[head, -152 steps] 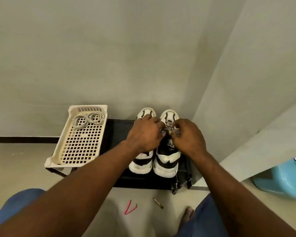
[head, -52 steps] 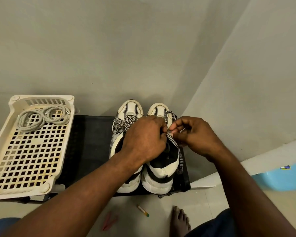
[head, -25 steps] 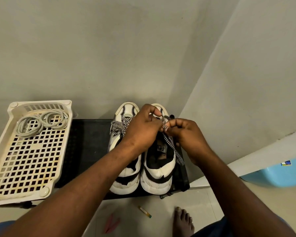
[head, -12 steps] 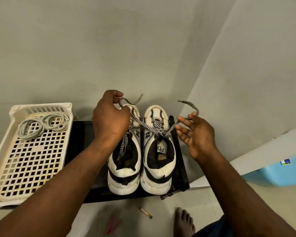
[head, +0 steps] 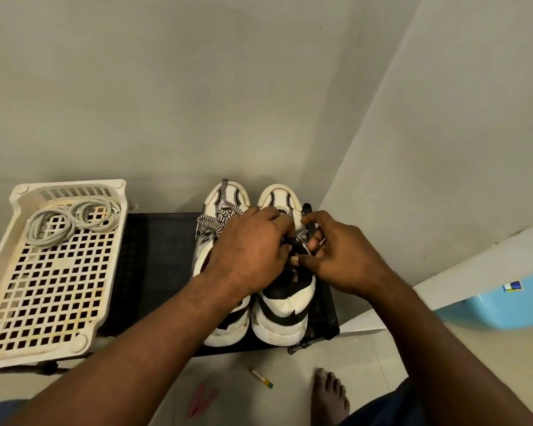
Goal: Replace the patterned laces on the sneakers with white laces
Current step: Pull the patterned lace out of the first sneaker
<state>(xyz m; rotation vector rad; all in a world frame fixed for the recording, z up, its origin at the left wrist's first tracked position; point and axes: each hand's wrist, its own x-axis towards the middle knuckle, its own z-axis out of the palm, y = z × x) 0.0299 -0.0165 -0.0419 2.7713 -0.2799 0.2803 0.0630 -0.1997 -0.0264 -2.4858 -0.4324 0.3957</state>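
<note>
L hand (head: 250, 250) + R hand (head: 342, 256) over right sneaker (head: 285, 302). R fingers (head: 313, 217) pinch patterned lace (head: 301, 234); L fingers (head: 271, 215) curled, grip unclear. White laces (head: 71, 219) in basket (head: 119, 195), far left.

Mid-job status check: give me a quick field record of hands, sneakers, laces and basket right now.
left hand: on the right sneaker, fingers curled at its lacing; grip hidden
right hand: pinches the patterned lace of that sneaker
left sneaker: second patterned lace untied, draped over toe
white laces: coiled in the basket, untouched
black rack: holds both sneakers
progress: no white lace fitted yet
</note>
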